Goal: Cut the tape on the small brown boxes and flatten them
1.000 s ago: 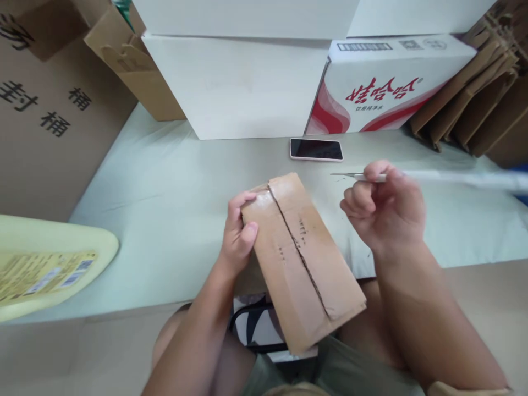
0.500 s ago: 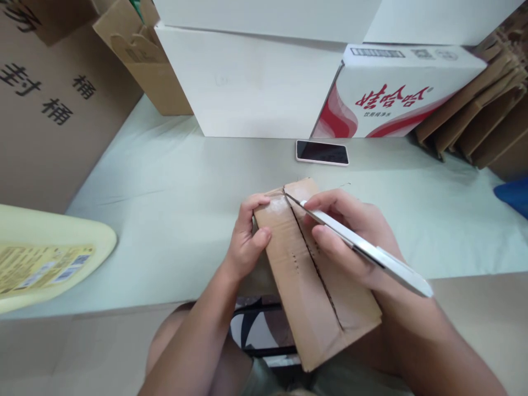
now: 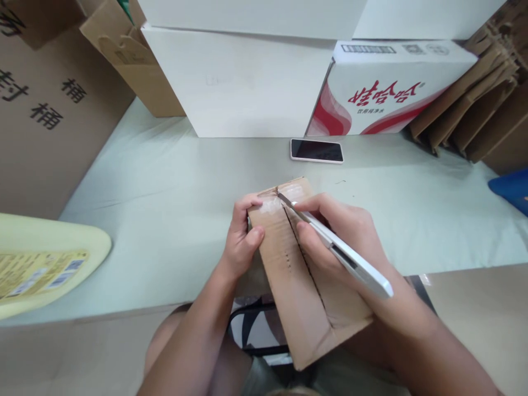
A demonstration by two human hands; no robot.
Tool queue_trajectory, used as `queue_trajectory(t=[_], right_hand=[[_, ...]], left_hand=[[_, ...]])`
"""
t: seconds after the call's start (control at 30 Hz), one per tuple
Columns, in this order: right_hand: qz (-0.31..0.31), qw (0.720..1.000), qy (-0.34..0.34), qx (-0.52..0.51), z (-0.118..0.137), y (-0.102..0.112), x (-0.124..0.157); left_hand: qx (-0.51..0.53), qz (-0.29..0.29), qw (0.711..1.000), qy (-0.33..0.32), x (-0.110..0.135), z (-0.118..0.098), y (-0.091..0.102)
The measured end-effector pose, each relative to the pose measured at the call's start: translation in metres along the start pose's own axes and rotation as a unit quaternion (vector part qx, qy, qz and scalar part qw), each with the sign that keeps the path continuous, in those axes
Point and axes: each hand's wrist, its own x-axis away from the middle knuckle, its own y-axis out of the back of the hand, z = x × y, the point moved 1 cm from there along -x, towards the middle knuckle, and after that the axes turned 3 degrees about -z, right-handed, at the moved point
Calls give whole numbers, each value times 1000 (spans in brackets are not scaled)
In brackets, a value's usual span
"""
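Note:
A small brown cardboard box [image 3: 284,280] lies tilted in front of me, its far end over the table and its near end over my lap. A dark seam runs along its top, and clear tape shows at the far end. My left hand [image 3: 244,236] grips the box's far left corner, thumb on top. In my right hand [image 3: 342,236] is a white utility knife [image 3: 350,256], held like a pen. Its blade touches the box at the far end of the seam. Some of the right fingers are hidden behind the knife.
A phone [image 3: 317,150] lies beyond the box on the green-covered table [image 3: 136,220]. White cartons [image 3: 247,82] and a red-and-white carton [image 3: 383,93] stand behind it. Paper bags [image 3: 466,104] are at right, a pale yellow bottle [image 3: 49,264] at left.
The knife's handle end has swung left and the knife lies steeper, its blade still at the seam's far end. The view has shifted slightly. Both hands keep their holds.

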Motion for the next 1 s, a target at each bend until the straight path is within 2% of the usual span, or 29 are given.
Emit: queue_trajectory(t=[0.17, 0.4, 0.57, 0.67, 0.83, 1.0], right_hand=[[-27, 999, 29, -4, -4, -1, 1], [8, 1000, 11, 0, -2, -1, -1], [-15, 998, 55, -39, -6, 1, 1], [-18, 993, 77, -83, -9, 1, 3], [-27, 980, 114, -159, -12, -1, 5], [-26, 970, 145, -194, -12, -2, 6]], left_hand=[[8, -1, 1000, 15, 0, -1, 0], [5, -10, 1000, 6, -2, -3, 0], [5, -13, 1000, -6, -2, -4, -1], [22, -24, 999, 12, -3, -7, 3], [-13, -35, 997, 64, -11, -20, 16], [-36, -49, 996, 61, -20, -36, 18]])
